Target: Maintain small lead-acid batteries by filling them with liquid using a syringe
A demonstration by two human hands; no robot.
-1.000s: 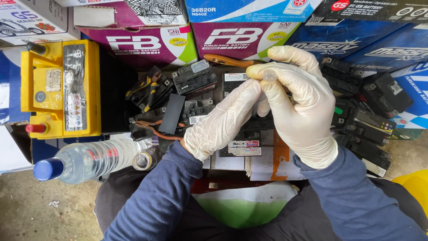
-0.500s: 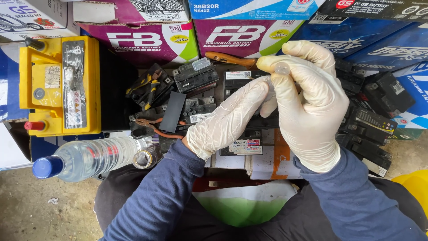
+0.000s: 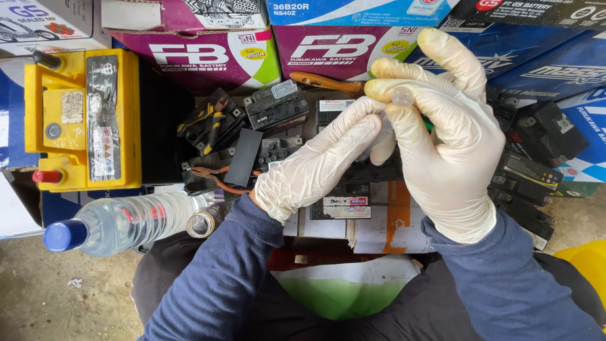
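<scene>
Both hands gloved in white, dark blue sleeves, raised over the lap. Right hand upright, fingers curled together, thumb tip pressed to forefinger tip; a small round clear cap sits on the thumb end. Cannot tell if it's truly pinched or just resting there. Left hand comes in from lower left, fingers extended and closed together, tips touching the right hand's palm side just below the cap; nothing visible inside it.

Directly under the grip: small black battery with white and orange labels, lying flat. Left of the grip, lower: clear plastic bottle with blue cap, on its side, with a roll of tape at its base end. Left and slightly beyond: black cover strip, copper wire, pliers with yellow-black handles. Further left: yellow battery, red terminal cap. Right of the grip: stacked black batteries. Beyond the grip: orange-handled tool, then a row of purple and blue cartons.
</scene>
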